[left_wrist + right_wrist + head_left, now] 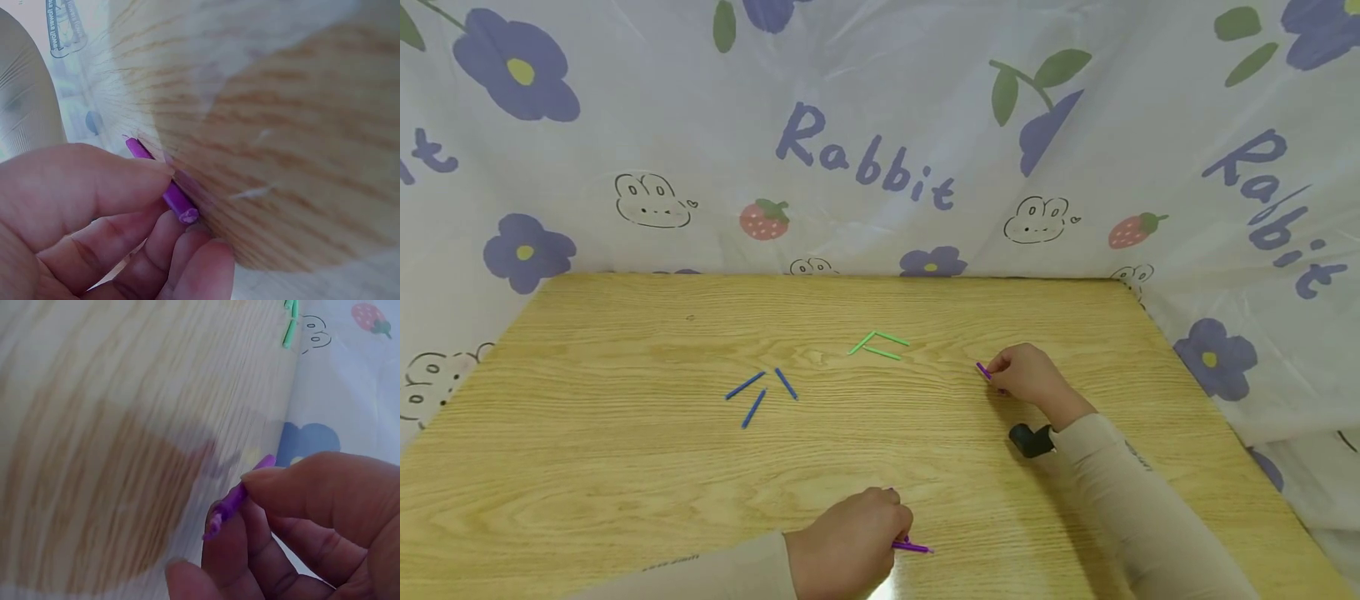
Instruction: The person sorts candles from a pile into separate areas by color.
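My left hand [848,542] is low over the near part of the table. In the left wrist view its thumb and index finger pinch a short purple stick [180,203] close over the wood. A purple stick [913,547] shows beside those fingers in the head view. Farther back on the right, my right hand [1030,377] pinches another purple stick [982,370] between thumb and index finger. That stick [232,500] has a ragged end in the right wrist view and tilts over the tabletop. The fingers hide part of each stick.
Three green sticks [883,353] lie at the table's far middle, two of them meeting at a corner. Left of them lie three blue sticks [754,408], spread apart. A black device [1032,440] sits at my right wrist. A printed curtain [865,75] hangs behind the wooden table [625,467].
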